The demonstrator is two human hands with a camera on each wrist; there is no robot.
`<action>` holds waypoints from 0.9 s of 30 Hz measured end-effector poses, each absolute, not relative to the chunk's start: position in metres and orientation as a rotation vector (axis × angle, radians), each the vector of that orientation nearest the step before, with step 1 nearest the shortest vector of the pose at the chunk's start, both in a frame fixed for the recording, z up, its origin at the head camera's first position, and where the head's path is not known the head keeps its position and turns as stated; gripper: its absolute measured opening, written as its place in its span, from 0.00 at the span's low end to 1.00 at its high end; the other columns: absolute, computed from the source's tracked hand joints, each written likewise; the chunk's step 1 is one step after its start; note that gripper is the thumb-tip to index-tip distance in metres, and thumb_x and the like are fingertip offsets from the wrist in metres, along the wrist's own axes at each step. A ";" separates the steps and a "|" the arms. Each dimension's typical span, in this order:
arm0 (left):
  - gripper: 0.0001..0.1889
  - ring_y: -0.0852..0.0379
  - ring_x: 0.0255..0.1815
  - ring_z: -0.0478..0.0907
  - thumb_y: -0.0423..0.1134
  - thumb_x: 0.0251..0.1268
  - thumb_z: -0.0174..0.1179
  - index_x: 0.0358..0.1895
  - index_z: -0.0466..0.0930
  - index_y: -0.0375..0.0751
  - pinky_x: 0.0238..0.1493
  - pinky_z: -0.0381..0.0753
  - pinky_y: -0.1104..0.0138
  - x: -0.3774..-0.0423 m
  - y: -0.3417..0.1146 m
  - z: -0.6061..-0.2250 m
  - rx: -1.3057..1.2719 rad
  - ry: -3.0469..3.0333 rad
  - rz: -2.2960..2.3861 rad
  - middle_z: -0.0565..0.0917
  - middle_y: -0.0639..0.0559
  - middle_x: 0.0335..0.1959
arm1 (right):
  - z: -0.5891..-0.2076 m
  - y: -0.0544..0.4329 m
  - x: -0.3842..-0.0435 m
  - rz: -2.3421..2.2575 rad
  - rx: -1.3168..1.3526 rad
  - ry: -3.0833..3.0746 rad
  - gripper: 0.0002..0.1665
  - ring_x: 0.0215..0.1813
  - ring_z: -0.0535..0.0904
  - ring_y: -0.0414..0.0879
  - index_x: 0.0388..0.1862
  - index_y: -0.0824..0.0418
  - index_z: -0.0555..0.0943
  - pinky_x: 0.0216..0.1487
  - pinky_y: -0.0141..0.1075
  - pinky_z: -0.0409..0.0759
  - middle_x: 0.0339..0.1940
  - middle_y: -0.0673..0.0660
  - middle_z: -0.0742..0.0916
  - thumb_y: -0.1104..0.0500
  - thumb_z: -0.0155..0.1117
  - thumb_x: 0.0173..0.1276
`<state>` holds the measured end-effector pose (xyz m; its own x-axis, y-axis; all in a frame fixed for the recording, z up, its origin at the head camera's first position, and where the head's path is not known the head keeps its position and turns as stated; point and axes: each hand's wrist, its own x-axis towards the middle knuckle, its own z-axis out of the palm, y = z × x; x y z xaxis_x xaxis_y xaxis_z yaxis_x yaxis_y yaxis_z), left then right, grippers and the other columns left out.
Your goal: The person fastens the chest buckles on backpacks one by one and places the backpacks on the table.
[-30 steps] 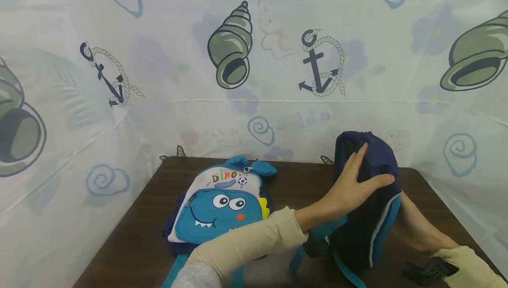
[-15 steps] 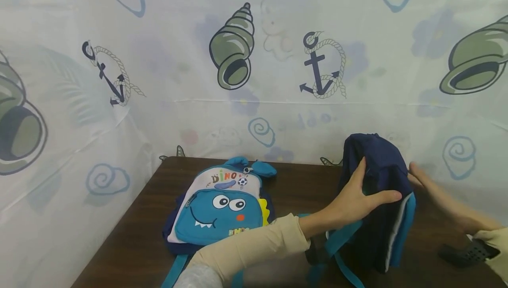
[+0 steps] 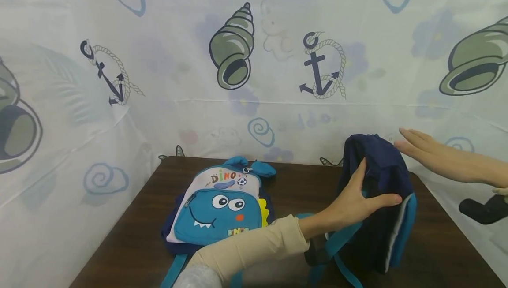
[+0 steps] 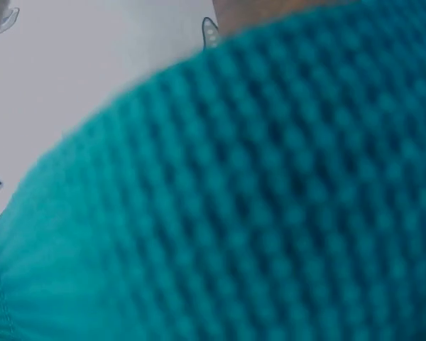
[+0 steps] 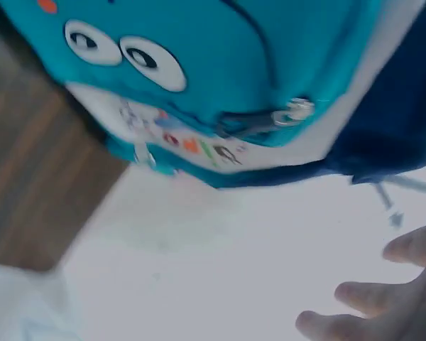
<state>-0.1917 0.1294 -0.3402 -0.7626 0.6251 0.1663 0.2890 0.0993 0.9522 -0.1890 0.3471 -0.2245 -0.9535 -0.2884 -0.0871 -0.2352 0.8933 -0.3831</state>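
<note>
Here, creased navy backpack, dimpled mesh

“DINO” lettering on the flat-lying backpack — on the upright backpack, blurred letters

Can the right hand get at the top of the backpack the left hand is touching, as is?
Likely yes: the right hand is open right beside the top of that backpack, with nothing visible between them. The left hand sits lower, apparently leaving the top free.
</note>
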 end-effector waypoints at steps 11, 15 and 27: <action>0.50 0.57 0.83 0.41 0.67 0.65 0.58 0.75 0.25 0.80 0.72 0.62 0.39 -0.192 0.130 -0.344 0.992 2.053 1.687 0.35 0.70 0.80 | -0.234 0.328 -0.187 -0.127 -1.101 2.929 0.43 0.79 0.42 0.75 0.83 0.47 0.33 0.52 0.81 0.60 0.81 0.71 0.46 0.42 0.43 0.82; 0.48 0.57 0.83 0.40 0.71 0.66 0.52 0.76 0.26 0.78 0.72 0.61 0.38 -0.194 0.126 -0.347 1.045 2.067 1.687 0.34 0.69 0.81 | -0.232 0.319 -0.183 -0.300 -0.647 2.927 0.44 0.73 0.47 0.85 0.83 0.53 0.35 0.54 0.82 0.55 0.79 0.76 0.45 0.38 0.39 0.81; 0.43 0.58 0.83 0.40 0.73 0.71 0.34 0.81 0.33 0.61 0.80 0.45 0.47 -0.216 0.118 -0.371 0.841 2.055 1.857 0.39 0.61 0.83 | -0.227 0.319 -0.179 -0.388 -0.365 2.918 0.51 0.72 0.45 0.85 0.83 0.59 0.38 0.56 0.83 0.49 0.79 0.77 0.44 0.30 0.38 0.76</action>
<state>-0.2164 0.1181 -0.3710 -0.8035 0.5629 0.1939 0.2496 0.0229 0.9681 -0.1787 0.3185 -0.2268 -0.9546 -0.2631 -0.1395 -0.2174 0.9359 -0.2771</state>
